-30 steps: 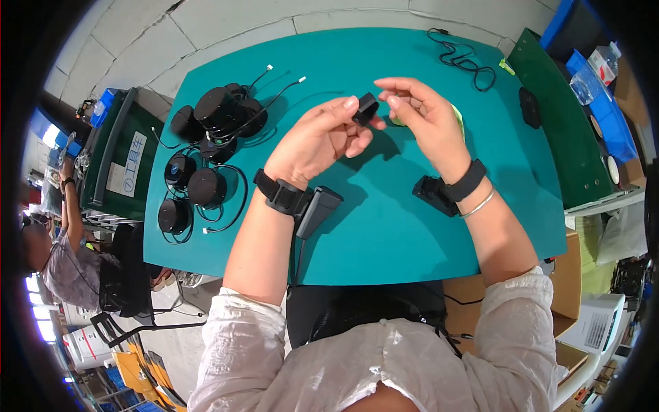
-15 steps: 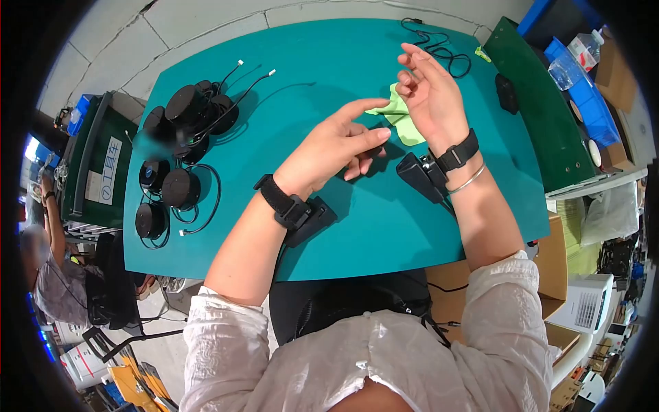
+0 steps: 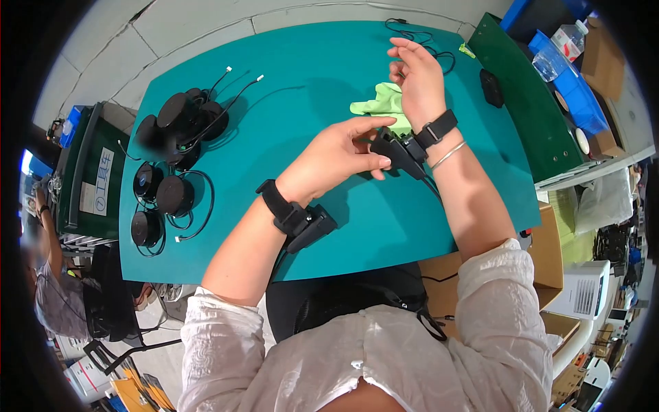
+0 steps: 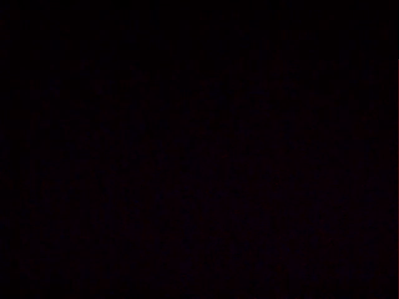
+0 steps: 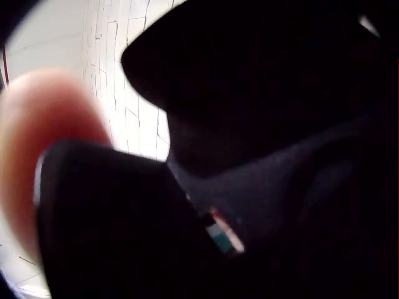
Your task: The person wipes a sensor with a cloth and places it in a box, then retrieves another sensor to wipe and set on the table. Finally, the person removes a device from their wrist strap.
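Small black part at the wrist camera, seemingly not yet seated.
The left hand pinches the part against the camera on the right wrist; light passes beside it, so the fitting looks unfinished. The right hand is raised, relaxed and empty.

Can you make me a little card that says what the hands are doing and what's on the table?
left hand: pinches the black wrist device strapped on the other arm
right hand: raised, fingers relaxed, holds nothing
near the right hand: green cloth lying on the teal table
left side of table: round black parts with wires
left wrist view: all dark
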Demonstrator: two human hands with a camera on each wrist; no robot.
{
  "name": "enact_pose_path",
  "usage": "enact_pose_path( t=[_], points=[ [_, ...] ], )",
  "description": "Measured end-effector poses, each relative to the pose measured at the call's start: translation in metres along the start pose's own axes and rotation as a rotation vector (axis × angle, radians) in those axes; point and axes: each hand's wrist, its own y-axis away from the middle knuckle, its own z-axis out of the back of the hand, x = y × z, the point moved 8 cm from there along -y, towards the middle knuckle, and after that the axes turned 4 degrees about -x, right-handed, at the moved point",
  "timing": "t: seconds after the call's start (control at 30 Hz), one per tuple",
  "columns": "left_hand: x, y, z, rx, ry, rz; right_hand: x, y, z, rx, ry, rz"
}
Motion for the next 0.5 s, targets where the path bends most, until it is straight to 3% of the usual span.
enact_pose_path(
  t=[0.07, 0.3, 0.37, 0.5],
  points=[
    [0.000, 0.003, 0.003, -0.053, -0.200, 0.068, 0.003, 0.003, -0.004, -0.007, 0.124, 0.047],
    [0.003, 0.002, -0.001, -0.099, -0.401, 0.068, -0.004, 0.002, -0.007, 0.005, 0.152, 0.048],
    [-0.007, 0.003, -0.001, -0.169, -0.607, -0.213, -0.005, -0.001, -0.007, 0.001, 0.157, 0.058],
    [-0.015, 0.005, -0.003, -0.187, -0.728, -0.255, 0.005, 0.000, -0.019, -0.010, 0.173, 0.146]
  ],
)
